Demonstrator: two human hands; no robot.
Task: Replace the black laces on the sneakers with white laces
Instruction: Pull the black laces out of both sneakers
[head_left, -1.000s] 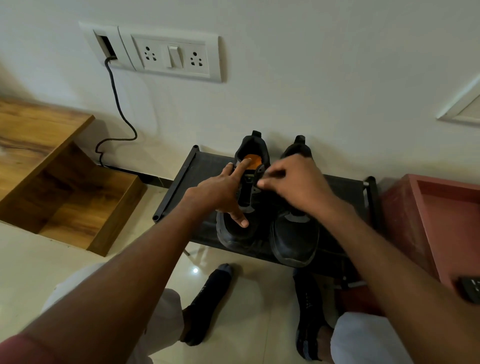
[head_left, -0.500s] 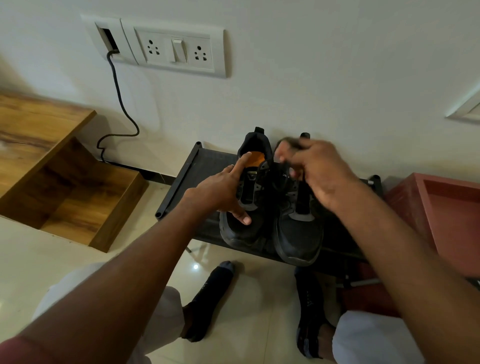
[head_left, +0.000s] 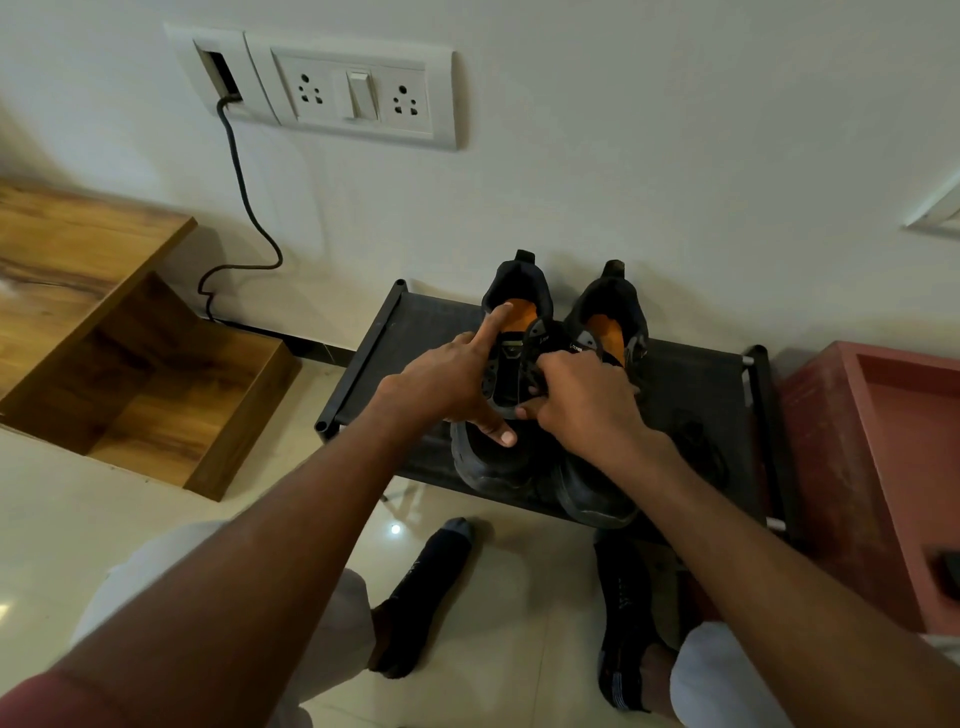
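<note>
1. Against a pale wall, a black shoe rack is carrying two black sneakers.
2. Left hand, fingers spread, is bracing the left sneaker.
3. Right hand, raised a moment ago, is now pinching its black lace, so unlacing is continuing.

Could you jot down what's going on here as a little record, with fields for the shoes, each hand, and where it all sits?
shoes: two black sneakers, left sneaker and right sneaker, side by side
stand: low black rack against the wall
left hand: steadies the left sneaker, forefinger at its opening
right hand: fingers curled at the left sneaker's black lace
white laces: none visible
</note>
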